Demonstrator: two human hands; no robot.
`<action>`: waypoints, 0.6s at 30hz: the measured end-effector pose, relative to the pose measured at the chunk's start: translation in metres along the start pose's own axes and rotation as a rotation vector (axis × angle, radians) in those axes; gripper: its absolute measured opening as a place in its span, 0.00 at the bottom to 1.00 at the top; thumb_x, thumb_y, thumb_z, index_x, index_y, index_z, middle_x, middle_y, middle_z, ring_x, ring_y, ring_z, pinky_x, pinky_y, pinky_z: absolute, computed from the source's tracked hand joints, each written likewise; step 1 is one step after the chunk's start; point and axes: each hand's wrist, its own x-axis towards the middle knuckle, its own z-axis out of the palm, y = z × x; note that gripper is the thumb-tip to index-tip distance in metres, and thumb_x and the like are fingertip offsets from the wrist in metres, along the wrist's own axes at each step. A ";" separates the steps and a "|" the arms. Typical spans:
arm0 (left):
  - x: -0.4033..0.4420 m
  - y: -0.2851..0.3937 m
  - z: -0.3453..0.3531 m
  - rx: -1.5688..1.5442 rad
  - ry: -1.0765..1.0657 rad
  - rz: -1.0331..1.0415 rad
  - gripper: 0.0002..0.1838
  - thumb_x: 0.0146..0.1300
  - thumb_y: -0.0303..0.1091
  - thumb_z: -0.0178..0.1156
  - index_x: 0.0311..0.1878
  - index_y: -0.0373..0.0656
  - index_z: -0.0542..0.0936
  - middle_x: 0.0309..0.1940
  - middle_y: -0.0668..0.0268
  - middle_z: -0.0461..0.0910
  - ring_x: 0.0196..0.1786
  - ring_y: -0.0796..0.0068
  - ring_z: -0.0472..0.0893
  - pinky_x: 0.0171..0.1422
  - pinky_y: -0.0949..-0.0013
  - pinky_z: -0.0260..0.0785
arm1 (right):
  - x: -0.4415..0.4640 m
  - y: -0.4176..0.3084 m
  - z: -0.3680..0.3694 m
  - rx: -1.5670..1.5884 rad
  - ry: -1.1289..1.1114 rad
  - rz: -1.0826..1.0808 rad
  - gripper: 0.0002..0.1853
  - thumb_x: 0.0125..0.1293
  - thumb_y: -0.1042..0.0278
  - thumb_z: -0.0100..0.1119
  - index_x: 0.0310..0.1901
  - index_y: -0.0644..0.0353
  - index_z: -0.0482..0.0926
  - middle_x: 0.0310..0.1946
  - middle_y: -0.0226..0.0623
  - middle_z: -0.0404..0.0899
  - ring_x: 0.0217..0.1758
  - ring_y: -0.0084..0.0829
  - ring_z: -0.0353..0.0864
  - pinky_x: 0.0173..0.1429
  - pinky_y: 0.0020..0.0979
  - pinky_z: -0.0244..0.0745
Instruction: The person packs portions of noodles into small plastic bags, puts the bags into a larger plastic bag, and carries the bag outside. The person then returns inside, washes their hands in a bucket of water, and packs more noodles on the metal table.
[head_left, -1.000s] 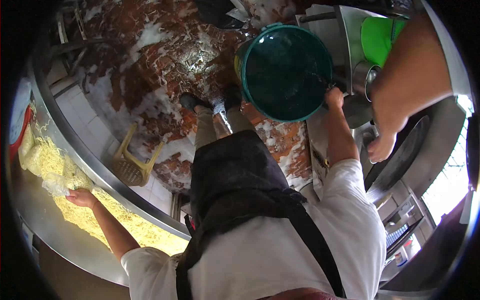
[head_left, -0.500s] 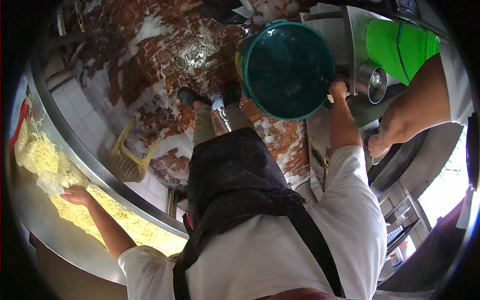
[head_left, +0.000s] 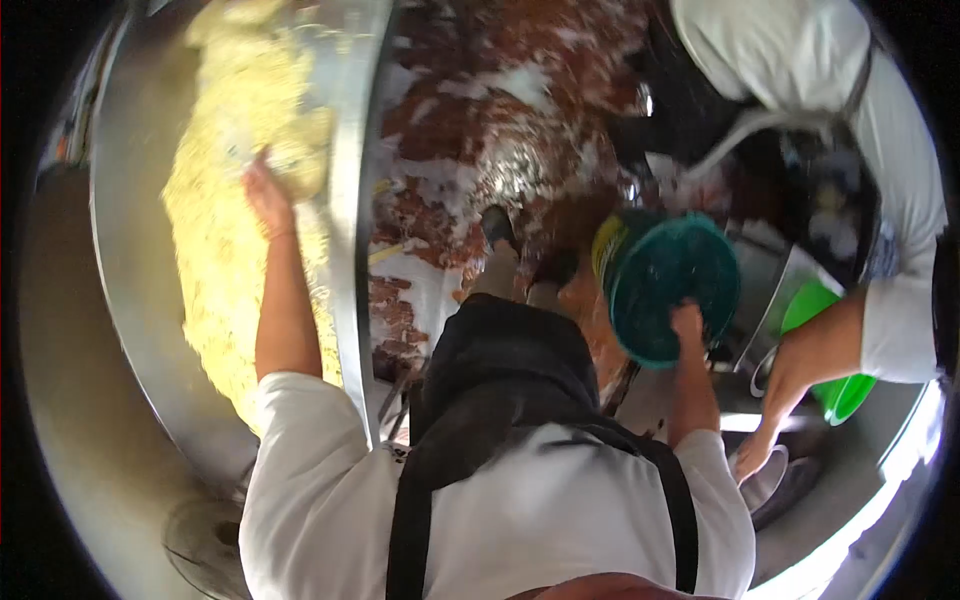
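Note:
My left hand (head_left: 268,195) is over the pale yellow shreds (head_left: 225,250) in the long metal trough (head_left: 130,240), beside a clear plastic bag (head_left: 238,150). Motion blur hides whether its fingers grip the bag. On the right, my right hand (head_left: 687,320) is at the near inner side of a large green bucket (head_left: 650,350), in front of its dark opening. Its fingers look curled, but whatever they hold cannot be made out.
Another person's hand (head_left: 752,455) reaches in at the right, near a metal vessel (head_left: 765,478). Behind that arm is a bright green container (head_left: 850,398). That person's white sleeve (head_left: 905,330) fills the right edge. Foam lies on the wet red floor (head_left: 430,220).
The view has turned towards the trough, so it now stands upright at left. The bucket appears lower and further right, and more of the other person shows at upper right.

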 end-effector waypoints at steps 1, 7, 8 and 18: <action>-0.003 0.013 -0.007 -0.106 -0.005 -0.256 0.19 0.76 0.37 0.42 0.52 0.37 0.80 0.53 0.55 0.81 0.57 0.58 0.77 0.66 0.62 0.63 | 0.024 -0.018 0.025 -0.119 0.086 -0.251 0.17 0.68 0.57 0.54 0.46 0.63 0.82 0.51 0.54 0.80 0.52 0.52 0.82 0.56 0.46 0.77; 0.004 0.000 -0.011 -0.236 0.110 -0.201 0.15 0.72 0.41 0.54 0.46 0.37 0.79 0.38 0.60 0.79 0.42 0.68 0.76 0.53 0.65 0.69 | -0.081 -0.396 -0.222 0.356 -0.080 -0.820 0.22 0.66 0.61 0.61 0.59 0.61 0.76 0.46 0.50 0.83 0.49 0.51 0.82 0.54 0.41 0.77; 0.003 0.044 -0.038 -0.423 0.063 -0.258 0.14 0.71 0.40 0.55 0.47 0.37 0.79 0.38 0.60 0.79 0.41 0.68 0.76 0.51 0.65 0.69 | -0.084 -0.437 -0.232 0.337 -0.028 -0.957 0.24 0.65 0.60 0.62 0.61 0.61 0.74 0.48 0.50 0.83 0.49 0.49 0.83 0.55 0.42 0.77; 0.015 0.065 -0.090 -0.991 -0.231 -0.457 0.16 0.65 0.28 0.62 0.55 0.36 0.79 0.39 0.62 0.85 0.38 0.74 0.81 0.47 0.71 0.73 | -0.157 -0.762 -0.276 0.144 0.204 -1.531 0.21 0.57 0.67 0.66 0.49 0.69 0.76 0.46 0.59 0.78 0.48 0.59 0.76 0.52 0.51 0.71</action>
